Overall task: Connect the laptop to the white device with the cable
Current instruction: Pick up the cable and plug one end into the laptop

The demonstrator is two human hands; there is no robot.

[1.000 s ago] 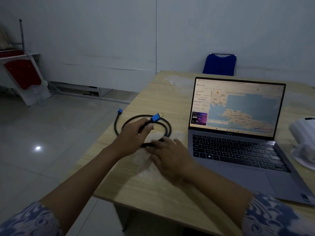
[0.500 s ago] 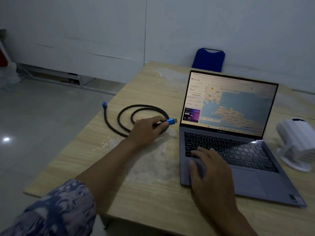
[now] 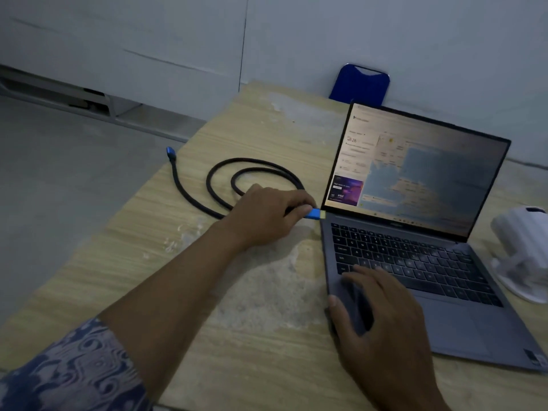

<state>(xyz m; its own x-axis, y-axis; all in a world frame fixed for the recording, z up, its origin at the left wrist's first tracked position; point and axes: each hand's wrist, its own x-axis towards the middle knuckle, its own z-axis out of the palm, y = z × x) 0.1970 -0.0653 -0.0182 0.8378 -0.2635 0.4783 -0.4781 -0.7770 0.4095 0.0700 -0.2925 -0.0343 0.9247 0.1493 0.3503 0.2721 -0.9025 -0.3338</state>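
Note:
An open grey laptop (image 3: 462,327) with a lit map screen stands on the wooden table (image 3: 261,345). A black braided cable (image 3: 213,173) lies coiled left of it, its far blue plug (image 3: 170,152) hanging over the table's left edge. My left hand (image 3: 264,216) is shut on the cable's other blue plug (image 3: 314,214), whose metal tip touches the laptop's left side near the hinge. My right hand (image 3: 376,312) lies flat on the laptop's front left corner, fingers spread. The white device (image 3: 525,250) stands right of the laptop, partly cut off.
A blue chair back (image 3: 360,84) shows behind the table's far edge, against a pale wall. The grey floor (image 3: 59,188) drops away beyond the table's left edge. A pale worn patch marks the table between my arms.
My left hand has carried the blue plug rightward from the coil to the laptop's left side. My right hand left the cable and settled on the laptop's front left corner.

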